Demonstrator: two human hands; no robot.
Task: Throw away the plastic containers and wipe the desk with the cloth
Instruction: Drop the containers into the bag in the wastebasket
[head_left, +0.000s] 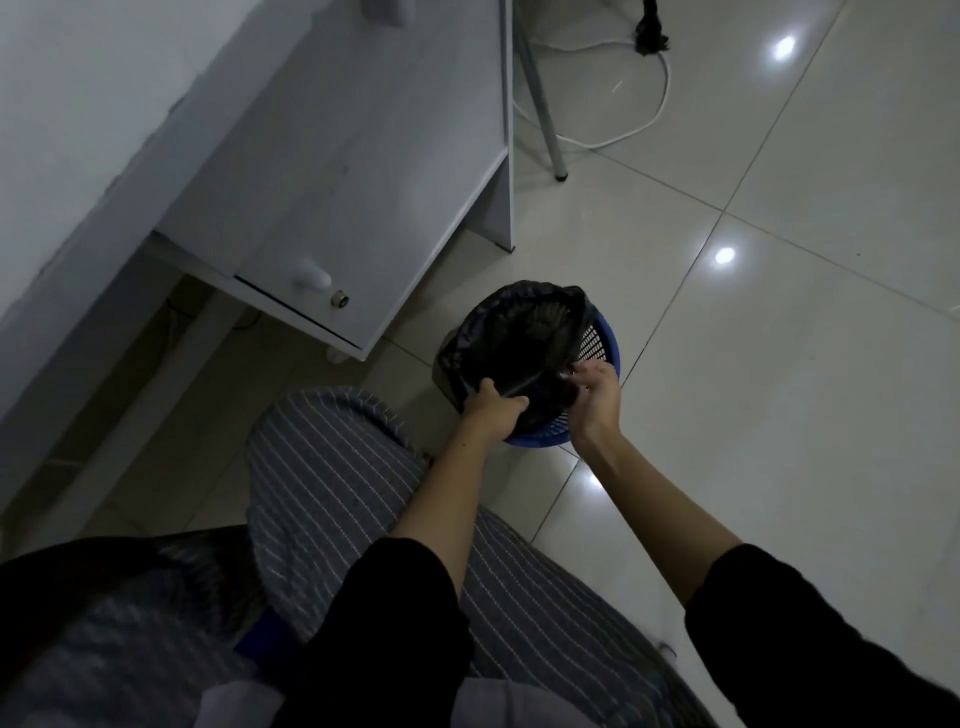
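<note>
Plastic containers, the things to be thrown away, cannot be made out for certain: something dark sits between the two hands at the near rim of the blue mesh bin (602, 343), and whether it is a container or only a fold of the black bin liner (519, 332) is too dim to tell. The left hand (493, 405) is closed around the liner's near edge, fingers curled over it. The right hand (597, 389), just beside it on the bin's near-right rim, has its fingers bent loosely toward the dark bundle; whether they pinch it or merely touch it I cannot tell. The bin stands on the tiled floor (779, 415), near the corner of the white desk cabinet (322, 208), with the person's striped trouser leg (332, 467) close on the bin's near-left side. By my reading the disposal step is in hand, with the liner being held open or tidied. The next move likely calls for letting go at the bin and turning up toward the desk to find the cloth, which is not visible here.
</note>
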